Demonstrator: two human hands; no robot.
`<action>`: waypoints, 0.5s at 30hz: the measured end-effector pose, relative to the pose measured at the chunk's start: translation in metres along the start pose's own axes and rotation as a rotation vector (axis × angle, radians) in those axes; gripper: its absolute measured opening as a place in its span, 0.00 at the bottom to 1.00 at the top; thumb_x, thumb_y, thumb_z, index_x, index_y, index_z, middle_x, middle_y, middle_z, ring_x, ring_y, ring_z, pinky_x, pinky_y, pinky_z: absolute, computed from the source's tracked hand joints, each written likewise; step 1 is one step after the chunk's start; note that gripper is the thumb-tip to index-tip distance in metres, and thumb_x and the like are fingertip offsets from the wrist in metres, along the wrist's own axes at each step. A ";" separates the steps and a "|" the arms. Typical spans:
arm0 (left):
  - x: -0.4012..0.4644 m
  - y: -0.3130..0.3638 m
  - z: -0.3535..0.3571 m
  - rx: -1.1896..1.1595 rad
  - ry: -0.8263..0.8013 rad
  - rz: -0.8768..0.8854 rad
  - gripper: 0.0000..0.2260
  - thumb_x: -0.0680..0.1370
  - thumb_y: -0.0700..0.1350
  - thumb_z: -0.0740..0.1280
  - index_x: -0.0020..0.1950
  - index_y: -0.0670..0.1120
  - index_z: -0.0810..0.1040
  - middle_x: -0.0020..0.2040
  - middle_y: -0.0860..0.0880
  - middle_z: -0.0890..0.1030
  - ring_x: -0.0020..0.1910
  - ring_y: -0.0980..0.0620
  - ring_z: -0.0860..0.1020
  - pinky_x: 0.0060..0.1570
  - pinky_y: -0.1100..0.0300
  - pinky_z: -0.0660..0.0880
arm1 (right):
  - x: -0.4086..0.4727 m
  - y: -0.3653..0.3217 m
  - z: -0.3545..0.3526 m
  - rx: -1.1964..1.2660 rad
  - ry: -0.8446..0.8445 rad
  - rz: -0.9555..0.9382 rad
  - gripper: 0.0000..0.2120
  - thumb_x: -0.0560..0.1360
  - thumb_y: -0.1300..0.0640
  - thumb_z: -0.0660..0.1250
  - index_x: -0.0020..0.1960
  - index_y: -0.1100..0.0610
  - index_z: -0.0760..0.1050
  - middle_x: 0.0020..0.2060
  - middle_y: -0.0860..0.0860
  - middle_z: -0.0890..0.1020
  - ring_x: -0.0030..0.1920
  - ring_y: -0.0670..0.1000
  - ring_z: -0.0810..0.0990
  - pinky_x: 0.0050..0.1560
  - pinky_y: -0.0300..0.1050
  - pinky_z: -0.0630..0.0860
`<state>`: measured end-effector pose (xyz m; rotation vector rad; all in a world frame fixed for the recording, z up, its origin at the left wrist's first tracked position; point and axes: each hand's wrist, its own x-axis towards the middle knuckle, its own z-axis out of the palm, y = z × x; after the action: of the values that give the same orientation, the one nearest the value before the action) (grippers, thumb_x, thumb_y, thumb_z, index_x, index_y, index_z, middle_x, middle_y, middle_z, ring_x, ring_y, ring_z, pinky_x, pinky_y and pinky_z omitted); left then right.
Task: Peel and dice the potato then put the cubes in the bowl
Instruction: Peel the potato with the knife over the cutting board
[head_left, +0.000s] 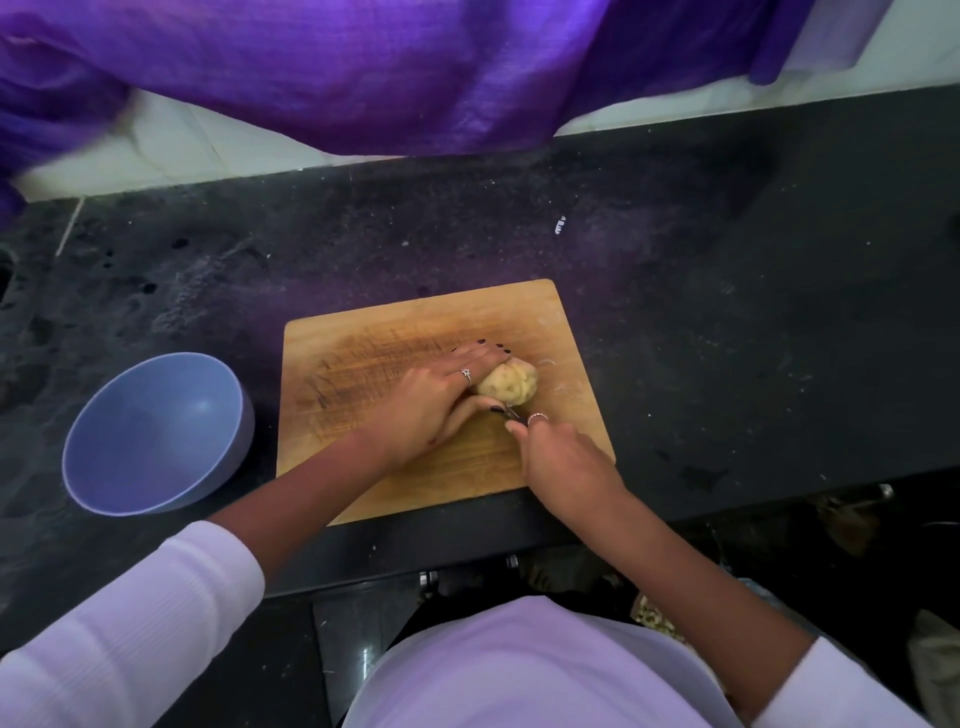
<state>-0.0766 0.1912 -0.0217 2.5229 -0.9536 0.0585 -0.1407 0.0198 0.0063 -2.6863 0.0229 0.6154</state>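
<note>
On a scored wooden board, the left hand grips a knobbly potato; the right hand pinches a metal tool.

A dark, speckled stone counter carries a scored rectangular wooden cutting board near its front edge, with a round, blue-grey bowl just left of the board.
</note>
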 end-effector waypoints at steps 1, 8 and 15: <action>0.000 -0.001 -0.001 0.002 -0.012 0.010 0.26 0.79 0.58 0.56 0.73 0.45 0.67 0.70 0.47 0.72 0.71 0.55 0.64 0.69 0.60 0.62 | 0.000 -0.001 0.000 -0.002 0.002 -0.002 0.21 0.83 0.46 0.45 0.58 0.59 0.70 0.51 0.55 0.78 0.43 0.53 0.72 0.40 0.48 0.66; -0.001 -0.014 -0.011 -0.016 -0.101 0.021 0.26 0.80 0.56 0.56 0.75 0.46 0.62 0.74 0.48 0.66 0.74 0.54 0.59 0.72 0.59 0.57 | 0.005 -0.015 0.003 -0.163 0.106 -0.057 0.19 0.84 0.48 0.44 0.64 0.59 0.66 0.53 0.54 0.80 0.52 0.56 0.80 0.39 0.47 0.67; -0.001 -0.019 -0.018 0.026 -0.170 0.033 0.27 0.80 0.57 0.53 0.77 0.48 0.58 0.76 0.52 0.59 0.75 0.58 0.52 0.73 0.66 0.47 | 0.005 -0.012 -0.002 -0.087 0.045 -0.034 0.18 0.84 0.48 0.46 0.62 0.58 0.68 0.52 0.54 0.79 0.51 0.55 0.78 0.40 0.47 0.66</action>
<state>-0.0626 0.2121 -0.0129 2.5679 -1.0657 -0.1367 -0.1343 0.0308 0.0104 -2.7777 -0.0376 0.5581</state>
